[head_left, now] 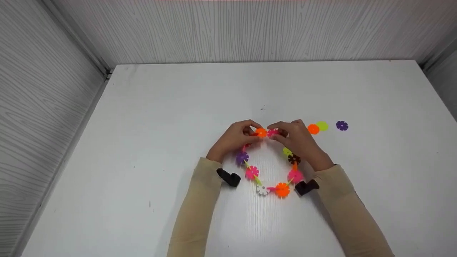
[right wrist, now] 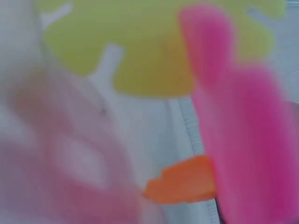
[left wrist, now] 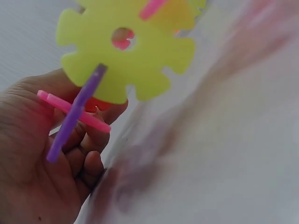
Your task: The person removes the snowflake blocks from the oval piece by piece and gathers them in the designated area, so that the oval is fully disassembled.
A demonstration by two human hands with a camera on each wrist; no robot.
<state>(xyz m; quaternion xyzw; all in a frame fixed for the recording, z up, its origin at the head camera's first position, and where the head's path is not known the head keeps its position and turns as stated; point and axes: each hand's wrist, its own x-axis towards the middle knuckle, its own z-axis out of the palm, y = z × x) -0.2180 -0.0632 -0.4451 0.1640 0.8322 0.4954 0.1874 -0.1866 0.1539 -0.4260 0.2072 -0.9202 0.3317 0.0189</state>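
Observation:
A chain of notched, snowflake-shaped plastic discs hangs in a loop between my hands. My left hand [head_left: 235, 137] pinches an orange disc [head_left: 261, 132] at the loop's far end. Opposite it, my right hand [head_left: 298, 137] pinches a pink disc [head_left: 272, 132]. The two discs' edges are side by side; I cannot tell whether they interlock. Lower in the chain come a purple disc [head_left: 242, 158], a white disc [head_left: 262, 189] and a dark brown disc [head_left: 294, 159]. A yellow-green disc [left wrist: 93, 42] fills much of the left wrist view. Blurred pink pieces [right wrist: 252, 149] block the right wrist view.
Beyond my right hand, a loose orange disc [head_left: 313, 129] lies against a yellow-green disc [head_left: 322, 126], with a purple disc [head_left: 342, 125] farther right. The white table [head_left: 142, 135] meets wood-grain panels [head_left: 228, 32] at the back and sides. Black wrist mounts [head_left: 229, 177] sit on both sleeves.

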